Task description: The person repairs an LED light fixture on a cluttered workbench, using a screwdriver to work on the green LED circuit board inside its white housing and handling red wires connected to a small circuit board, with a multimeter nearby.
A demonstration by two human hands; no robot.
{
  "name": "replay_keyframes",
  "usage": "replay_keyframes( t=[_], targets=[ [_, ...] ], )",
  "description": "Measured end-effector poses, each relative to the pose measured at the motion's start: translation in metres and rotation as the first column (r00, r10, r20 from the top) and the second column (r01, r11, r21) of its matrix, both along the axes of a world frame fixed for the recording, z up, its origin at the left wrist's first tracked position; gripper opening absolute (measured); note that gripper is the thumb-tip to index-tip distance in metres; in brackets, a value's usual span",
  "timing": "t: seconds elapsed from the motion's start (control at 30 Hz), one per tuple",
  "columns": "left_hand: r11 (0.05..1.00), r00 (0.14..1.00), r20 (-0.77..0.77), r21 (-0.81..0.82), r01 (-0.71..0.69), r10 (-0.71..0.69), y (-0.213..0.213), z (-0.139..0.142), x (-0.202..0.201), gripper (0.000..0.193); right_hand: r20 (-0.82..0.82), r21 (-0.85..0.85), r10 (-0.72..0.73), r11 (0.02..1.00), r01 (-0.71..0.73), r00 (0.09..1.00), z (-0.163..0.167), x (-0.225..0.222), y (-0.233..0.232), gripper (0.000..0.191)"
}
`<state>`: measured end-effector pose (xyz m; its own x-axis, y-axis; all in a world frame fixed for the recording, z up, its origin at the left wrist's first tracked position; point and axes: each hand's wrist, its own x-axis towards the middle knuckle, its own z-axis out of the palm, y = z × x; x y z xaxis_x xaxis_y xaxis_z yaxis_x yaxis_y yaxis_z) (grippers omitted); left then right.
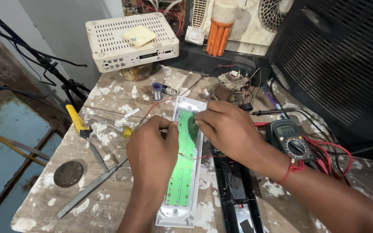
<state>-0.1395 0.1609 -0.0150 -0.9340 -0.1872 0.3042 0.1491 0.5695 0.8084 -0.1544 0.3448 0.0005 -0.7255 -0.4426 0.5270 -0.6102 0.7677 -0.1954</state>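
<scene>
Both forearms are bare from the lower edge of the head view up to the hands, with no sleeve, glove or watch on either. The left hand (153,149) carries no ring or band that can be seen. The right hand (226,126) is likewise without rings, but a red thread (291,169) is tied round its wrist, thin and wound in a few strands, with a small knot and a short loose end on the outer side.
</scene>
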Motion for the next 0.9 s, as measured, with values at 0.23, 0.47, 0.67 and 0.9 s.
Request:
replay_keyframes(
  t=[0.23, 0.47, 0.67, 0.9],
  targets=[
    [0.999, 1.0, 0.02, 0.027, -0.022, 0.021, -0.003, 0.001, -0.001, 0.017, 0.081, -0.08, 0.002, 0.997, 0.004, 0.997, 0.003, 0.007, 0.0, 0.028],
    [0.999, 0.997, 0.067, 0.036, -0.026, 0.024, -0.003, 0.004, 0.0, 0.017, 0.114, -0.112, -0.008, 0.994, 0.021, 0.993, 0.001, 0.011, 0.006, 0.031],
    [0.999, 0.995, 0.09, 0.036, -0.033, 0.03, -0.003, 0.007, 0.0, 0.018, -0.039, 0.026, -0.003, 1.0, 0.004, 0.999, -0.002, 0.015, 0.006, 0.034],
    [0.999, 0.994, 0.106, 0.031, -0.039, 0.036, -0.002, 0.009, 0.002, 0.019, -0.048, 0.094, 0.006, 0.996, -0.001, 0.999, -0.002, 0.017, 0.004, 0.035]
  ],
)
